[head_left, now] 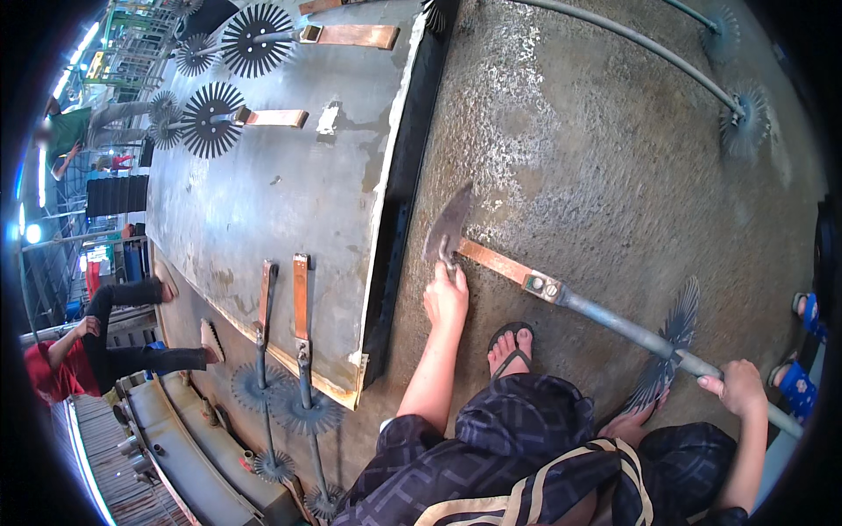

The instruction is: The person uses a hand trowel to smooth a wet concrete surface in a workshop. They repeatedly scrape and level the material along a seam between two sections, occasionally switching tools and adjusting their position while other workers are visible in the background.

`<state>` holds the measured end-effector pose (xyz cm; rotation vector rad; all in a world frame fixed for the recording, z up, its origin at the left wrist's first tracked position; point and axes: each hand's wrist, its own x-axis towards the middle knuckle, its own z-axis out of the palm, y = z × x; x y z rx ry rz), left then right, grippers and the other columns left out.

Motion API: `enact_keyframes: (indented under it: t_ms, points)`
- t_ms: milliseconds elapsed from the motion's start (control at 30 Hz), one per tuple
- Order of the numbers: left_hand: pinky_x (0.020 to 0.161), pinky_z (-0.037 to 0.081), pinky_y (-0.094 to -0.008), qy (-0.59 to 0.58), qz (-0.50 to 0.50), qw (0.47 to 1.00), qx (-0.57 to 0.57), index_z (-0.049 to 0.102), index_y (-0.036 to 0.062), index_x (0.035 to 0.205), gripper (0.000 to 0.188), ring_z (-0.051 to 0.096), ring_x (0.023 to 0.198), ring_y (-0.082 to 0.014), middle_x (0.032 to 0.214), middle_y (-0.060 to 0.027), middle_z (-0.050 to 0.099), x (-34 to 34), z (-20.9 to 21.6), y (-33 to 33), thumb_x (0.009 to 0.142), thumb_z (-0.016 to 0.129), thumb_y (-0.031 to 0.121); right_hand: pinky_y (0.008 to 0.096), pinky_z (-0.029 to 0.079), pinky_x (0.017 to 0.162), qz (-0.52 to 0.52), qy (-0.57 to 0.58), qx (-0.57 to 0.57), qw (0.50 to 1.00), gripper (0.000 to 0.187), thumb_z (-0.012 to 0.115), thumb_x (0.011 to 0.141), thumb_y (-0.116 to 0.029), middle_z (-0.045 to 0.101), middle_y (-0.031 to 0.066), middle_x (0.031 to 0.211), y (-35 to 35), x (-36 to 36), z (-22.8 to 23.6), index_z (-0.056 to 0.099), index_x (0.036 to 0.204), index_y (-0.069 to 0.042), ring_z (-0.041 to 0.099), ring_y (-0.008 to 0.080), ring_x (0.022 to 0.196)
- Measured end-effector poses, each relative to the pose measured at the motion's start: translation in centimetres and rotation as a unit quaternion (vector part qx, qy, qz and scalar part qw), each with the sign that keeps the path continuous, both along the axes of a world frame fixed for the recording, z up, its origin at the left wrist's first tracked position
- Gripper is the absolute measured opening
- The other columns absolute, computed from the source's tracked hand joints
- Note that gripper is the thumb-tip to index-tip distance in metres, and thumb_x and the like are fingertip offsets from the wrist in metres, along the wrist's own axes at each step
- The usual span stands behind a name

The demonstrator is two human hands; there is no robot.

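My left hand [445, 298] is closed round the handle of a small trowel; the handle itself is mostly hidden by the fingers. The trowel [449, 224] has a dull brown pointed blade over the wet concrete floor. Beside the blade lies the tip of a flat copper-coloured strip [495, 260], bolted to a long grey metal pole [618, 329]. Farther along the pole sits a slotted metal disc [671, 346], near my sandalled foot. My right hand [742, 387] grips the pole beyond the disc, at the lower right.
A metal-topped table [263, 188] stands to the left, with several similar poles and strips resting across its edges. Another pole [649, 44] lies at the upper right. A person in red [70, 351] is at far left; someone's blue patterned trousers [800, 386] show at right.
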<state>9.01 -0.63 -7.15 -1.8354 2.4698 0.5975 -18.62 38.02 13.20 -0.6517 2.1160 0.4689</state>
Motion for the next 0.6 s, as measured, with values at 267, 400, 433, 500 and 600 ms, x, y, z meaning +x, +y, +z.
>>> enact_keyframes:
  t_ms: [267, 400, 433, 500, 600]
  points:
    - [0.068, 0.050, -0.0515, -0.020, -0.023, 0.999, 0.021, 0.054, 0.0041, 0.108, 0.035, 0.064, 0.074, -0.0427, 0.077, -0.0246, 0.065, -0.1, 0.2, -0.5, 0.087, 0.057, 0.031, 0.0478, 0.046, 0.075, 0.003, 0.019, -0.010, 1.000, 0.071, 0.058, 0.072, -0.065, 0.058, 0.0272, 0.068, 0.9, 0.1, -0.3, 0.065, 0.068, 0.005, 0.060, 0.0435, 0.075]
    - [0.069, 0.049, -0.0517, 0.008, -0.003, 1.000, -0.016, 0.056, 0.0031, 0.100, 0.030, 0.063, 0.076, -0.0441, 0.079, -0.0253, 0.064, -1.0, -0.6, -1.9, 0.086, 0.058, 0.029, 0.0480, 0.046, 0.076, -0.017, 0.009, -0.006, 1.000, 0.070, 0.058, 0.072, -0.065, 0.058, 0.0267, 0.067, 0.0, 0.0, 0.2, 0.066, 0.068, 0.005, 0.060, 0.0431, 0.075]
    - [0.069, 0.050, -0.0511, 0.004, 0.007, 1.000, -0.006, 0.056, 0.0032, 0.102, 0.030, 0.063, 0.077, -0.0439, 0.080, -0.0256, 0.064, -0.7, -0.1, -1.5, 0.086, 0.058, 0.029, 0.0480, 0.046, 0.076, -0.016, 0.011, -0.009, 1.000, 0.070, 0.058, 0.072, -0.065, 0.059, 0.0265, 0.067, 0.2, 0.0, 0.1, 0.066, 0.068, 0.004, 0.060, 0.0429, 0.075]
    - [0.069, 0.049, -0.0511, 0.002, 0.003, 1.000, -0.001, 0.056, 0.0029, 0.103, 0.031, 0.063, 0.078, -0.0439, 0.080, -0.0261, 0.064, -0.4, -0.1, -0.6, 0.086, 0.059, 0.028, 0.0478, 0.046, 0.076, -0.005, 0.018, -0.011, 1.000, 0.069, 0.058, 0.072, -0.065, 0.059, 0.0260, 0.066, 0.7, -0.1, -0.1, 0.066, 0.068, 0.004, 0.060, 0.0426, 0.074]
    - [0.070, 0.049, -0.0519, 0.007, 0.010, 1.000, 0.000, 0.057, 0.0022, 0.103, 0.031, 0.063, 0.079, -0.0440, 0.080, -0.0265, 0.064, -0.5, -0.3, -0.9, 0.086, 0.058, 0.029, 0.0475, 0.046, 0.075, 0.015, 0.028, -0.016, 0.999, 0.069, 0.058, 0.071, -0.065, 0.059, 0.0254, 0.065, 1.0, 0.1, -0.3, 0.066, 0.067, 0.003, 0.060, 0.0423, 0.073]
